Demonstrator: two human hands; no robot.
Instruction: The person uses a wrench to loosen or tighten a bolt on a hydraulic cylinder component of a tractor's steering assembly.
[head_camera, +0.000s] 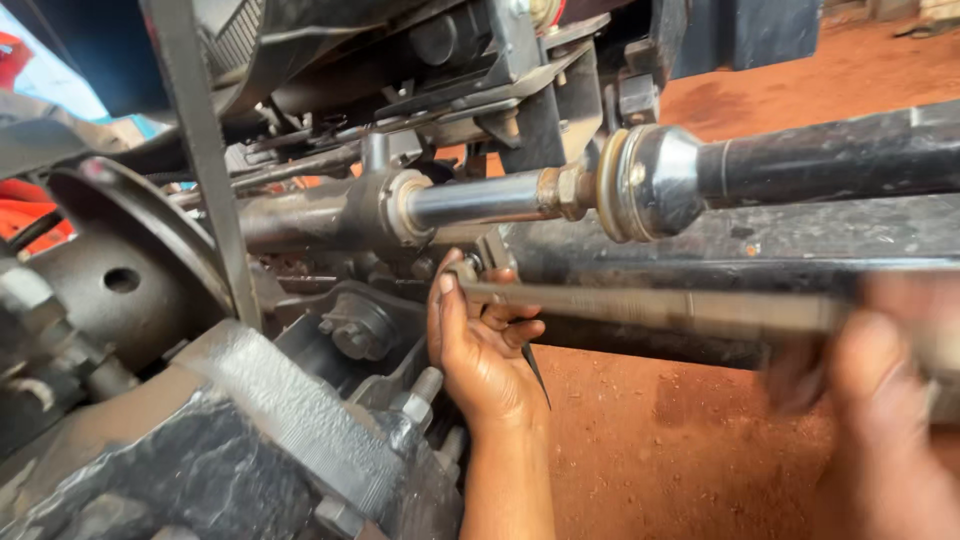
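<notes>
Fingers (500, 325) on wrench (640, 308), perhaps gripping.

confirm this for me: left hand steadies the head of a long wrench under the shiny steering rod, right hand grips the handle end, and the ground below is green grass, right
Not quite: the ground is bare reddish-brown dirt, not green grass, as the head view shows. The rest stands: the left hand steadies the head of the long wrench under the shiny steering rod, and the blurred right hand grips the handle end.
</notes>
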